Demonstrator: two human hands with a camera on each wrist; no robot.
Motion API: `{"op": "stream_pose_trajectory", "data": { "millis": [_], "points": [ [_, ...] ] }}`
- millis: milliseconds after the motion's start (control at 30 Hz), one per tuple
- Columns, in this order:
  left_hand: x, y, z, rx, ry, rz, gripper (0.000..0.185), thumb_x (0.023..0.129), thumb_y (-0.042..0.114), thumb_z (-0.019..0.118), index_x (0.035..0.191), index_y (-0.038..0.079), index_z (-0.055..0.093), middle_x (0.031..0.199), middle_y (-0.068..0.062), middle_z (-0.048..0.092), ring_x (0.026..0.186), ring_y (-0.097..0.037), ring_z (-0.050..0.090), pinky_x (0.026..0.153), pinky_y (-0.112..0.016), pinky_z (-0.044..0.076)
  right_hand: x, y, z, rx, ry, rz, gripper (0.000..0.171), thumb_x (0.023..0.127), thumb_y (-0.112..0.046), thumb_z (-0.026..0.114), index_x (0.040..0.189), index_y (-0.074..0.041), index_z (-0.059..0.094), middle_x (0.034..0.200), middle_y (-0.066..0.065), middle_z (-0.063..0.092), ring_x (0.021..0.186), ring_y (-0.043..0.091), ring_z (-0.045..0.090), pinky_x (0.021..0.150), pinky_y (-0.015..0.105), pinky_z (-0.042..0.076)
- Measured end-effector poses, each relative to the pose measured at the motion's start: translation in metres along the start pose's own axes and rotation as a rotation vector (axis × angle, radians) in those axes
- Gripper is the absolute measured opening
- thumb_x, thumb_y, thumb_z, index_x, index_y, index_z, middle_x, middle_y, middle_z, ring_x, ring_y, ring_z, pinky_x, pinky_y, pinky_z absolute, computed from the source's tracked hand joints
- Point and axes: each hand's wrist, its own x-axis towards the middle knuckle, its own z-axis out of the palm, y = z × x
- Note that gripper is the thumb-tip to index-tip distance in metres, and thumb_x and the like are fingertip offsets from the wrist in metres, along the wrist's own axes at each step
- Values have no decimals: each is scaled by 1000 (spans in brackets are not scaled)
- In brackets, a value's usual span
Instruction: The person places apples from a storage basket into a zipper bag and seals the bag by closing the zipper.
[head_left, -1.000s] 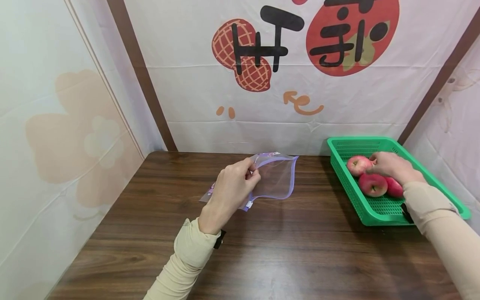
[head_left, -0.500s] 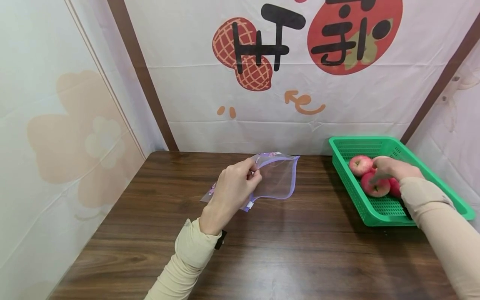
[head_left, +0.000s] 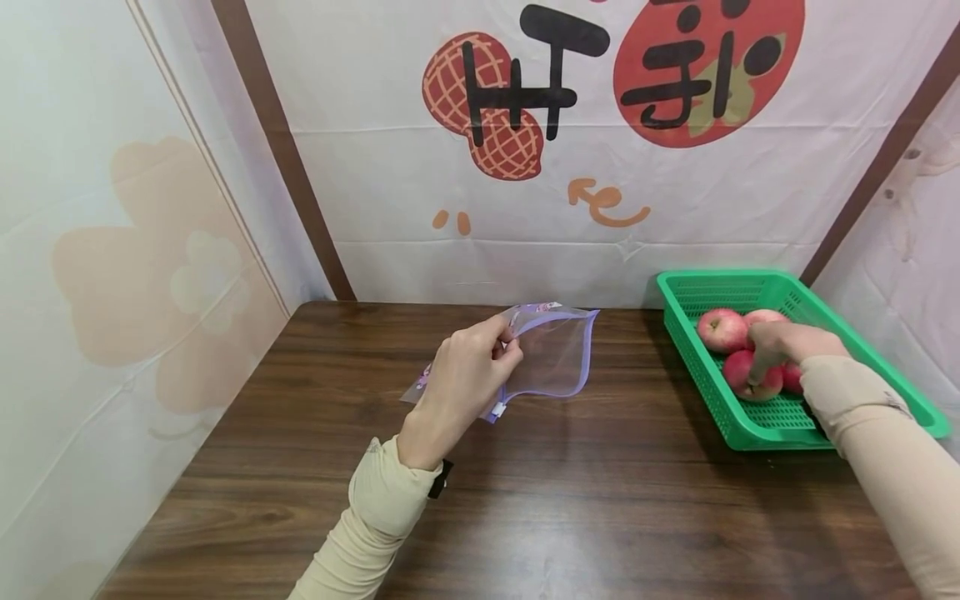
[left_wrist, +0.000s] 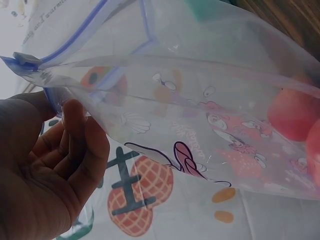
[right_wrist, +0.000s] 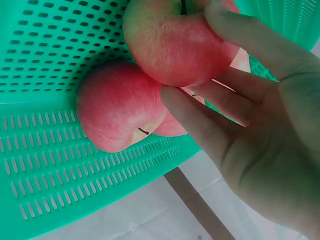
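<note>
The right hand [head_left: 791, 343] has moved to a round red apple [head_left: 738, 372] nearer the front of the green plastic basket [head_left: 780, 438], fingers curved about it; the grasp seems set; the left hand [head_left: 463, 371] pinches the clear, purple-edged plastic bag [head_left: 553, 358], mouth gaping.

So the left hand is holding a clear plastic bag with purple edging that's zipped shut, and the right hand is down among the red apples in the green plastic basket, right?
Not quite: the clear plastic bag with purple edging in the left hand isn't zipped shut; the head view shows it gaping open. The rest stands.
</note>
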Motion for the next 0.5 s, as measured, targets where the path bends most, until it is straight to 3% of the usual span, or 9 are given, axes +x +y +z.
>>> {"op": "stream_pose_trajectory", "data": {
  "millis": [267, 367, 500],
  "points": [
    [-1, 0, 0, -3, -13, -14, 11, 80, 2, 64, 77, 12, 60, 61, 7, 50, 53, -5, 42, 49, -23, 37, -3, 1, 3, 47, 51, -5, 31, 65, -20, 78, 81, -5, 56, 81, 7, 51, 72, 21, 48, 59, 30, 40],
    [-1, 0, 0, -3, -7, -12, 11, 80, 3, 64, 76, 12, 60, 60, 7, 50, 53, -6, 42, 49, -23, 38, -6, 2, 3, 86, 120, -19, 37, 64, -18, 78, 87, -4, 52, 85, 9, 49, 73, 22, 48, 58, 31, 41],
    [-1, 0, 0, -2, -3, -13, 11, 81, 3, 65, 75, 12, 60, 60, 6, 49, 53, -6, 42, 49, -24, 38, -7, 4, 3, 97, 190, -59, 42, 70, -23, 79, 92, -2, 51, 78, 7, 51, 68, 20, 48, 58, 32, 39]
  ]
}}
